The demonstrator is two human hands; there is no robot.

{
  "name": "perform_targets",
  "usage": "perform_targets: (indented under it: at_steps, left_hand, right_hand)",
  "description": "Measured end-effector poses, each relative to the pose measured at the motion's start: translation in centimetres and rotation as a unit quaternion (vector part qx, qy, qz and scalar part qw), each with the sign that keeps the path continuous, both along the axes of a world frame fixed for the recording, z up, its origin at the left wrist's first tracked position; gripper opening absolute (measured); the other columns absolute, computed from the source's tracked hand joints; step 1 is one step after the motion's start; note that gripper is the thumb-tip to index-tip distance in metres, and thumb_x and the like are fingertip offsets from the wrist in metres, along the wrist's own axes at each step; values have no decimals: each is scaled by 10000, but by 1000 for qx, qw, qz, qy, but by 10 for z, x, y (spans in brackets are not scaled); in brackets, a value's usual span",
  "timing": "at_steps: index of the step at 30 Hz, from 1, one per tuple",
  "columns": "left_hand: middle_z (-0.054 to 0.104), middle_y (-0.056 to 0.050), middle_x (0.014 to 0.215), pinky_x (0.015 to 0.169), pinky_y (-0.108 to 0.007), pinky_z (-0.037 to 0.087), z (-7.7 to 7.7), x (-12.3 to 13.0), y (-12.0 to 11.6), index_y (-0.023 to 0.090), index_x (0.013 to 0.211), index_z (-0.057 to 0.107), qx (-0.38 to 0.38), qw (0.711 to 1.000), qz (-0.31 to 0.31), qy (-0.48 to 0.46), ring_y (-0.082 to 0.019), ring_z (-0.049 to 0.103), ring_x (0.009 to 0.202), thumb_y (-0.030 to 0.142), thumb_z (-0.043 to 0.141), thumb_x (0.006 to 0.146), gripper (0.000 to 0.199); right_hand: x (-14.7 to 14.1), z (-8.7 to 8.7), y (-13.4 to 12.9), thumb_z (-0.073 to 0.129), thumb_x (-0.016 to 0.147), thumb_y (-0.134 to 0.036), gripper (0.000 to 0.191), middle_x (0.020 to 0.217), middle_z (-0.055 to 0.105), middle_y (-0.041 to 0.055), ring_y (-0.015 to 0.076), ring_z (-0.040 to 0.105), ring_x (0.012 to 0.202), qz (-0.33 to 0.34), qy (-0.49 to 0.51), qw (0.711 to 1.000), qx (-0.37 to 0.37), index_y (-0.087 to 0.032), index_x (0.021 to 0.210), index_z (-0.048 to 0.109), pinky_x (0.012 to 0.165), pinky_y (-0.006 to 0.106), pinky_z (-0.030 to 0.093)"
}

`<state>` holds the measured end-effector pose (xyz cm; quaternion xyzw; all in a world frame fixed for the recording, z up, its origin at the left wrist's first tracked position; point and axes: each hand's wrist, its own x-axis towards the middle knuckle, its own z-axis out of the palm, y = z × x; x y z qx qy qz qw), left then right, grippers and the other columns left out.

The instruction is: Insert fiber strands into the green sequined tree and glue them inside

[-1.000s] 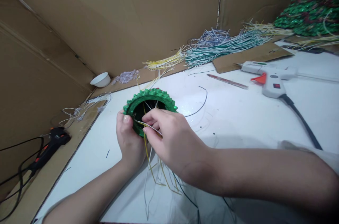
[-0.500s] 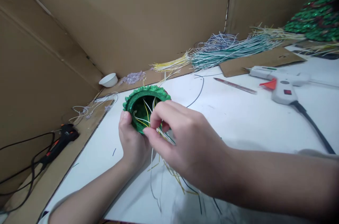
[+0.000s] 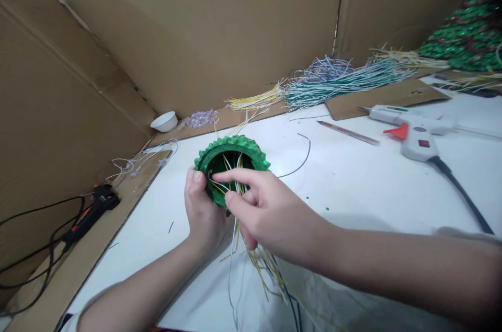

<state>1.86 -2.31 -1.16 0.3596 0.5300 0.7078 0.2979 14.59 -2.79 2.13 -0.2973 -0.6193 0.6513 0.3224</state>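
My left hand (image 3: 204, 217) is closed round the side of a hollow green ornament (image 3: 231, 142) with a ruffled, glittery edge, its round opening tilted towards me. Thin yellow and white wires (image 3: 257, 261) come out of the opening and hang down over the table, some dark ones among them. At the opening is my right hand (image 3: 270, 204), its index finger stretched across to the inner left wall, where a wire end shows. The right thumb stands apart from that finger, close to the wires. Its other fingers are partly hidden.
On the right of the white tabletop (image 3: 345, 175) lie a white glue gun (image 3: 419, 138) and a pencil-like stick (image 3: 347, 132). Wire bundles (image 3: 333, 86), a small white bowl (image 3: 164, 122) and a glittery green tree (image 3: 466, 34) stand behind. A black corded tool (image 3: 88, 217) lies left.
My right index finger has stretched out from a pinch at the wires to the opening's left inner wall. The ornament and both hands appear slightly further right and lower in view.
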Motion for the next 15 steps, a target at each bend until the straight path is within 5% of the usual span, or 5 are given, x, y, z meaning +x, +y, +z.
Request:
perform_targets:
  at_steps: [15]
  left_hand:
    - [568, 26, 688, 661, -269, 446, 1, -1, -2, 194, 711, 537, -1, 999, 27, 45, -145, 532, 673, 457, 539, 746, 266]
  right_hand:
    - [-1, -1, -2, 436, 833, -204, 558, 431, 488, -75, 59, 363, 341, 59, 41, 992, -102, -271, 1379, 342, 356, 144, 335]
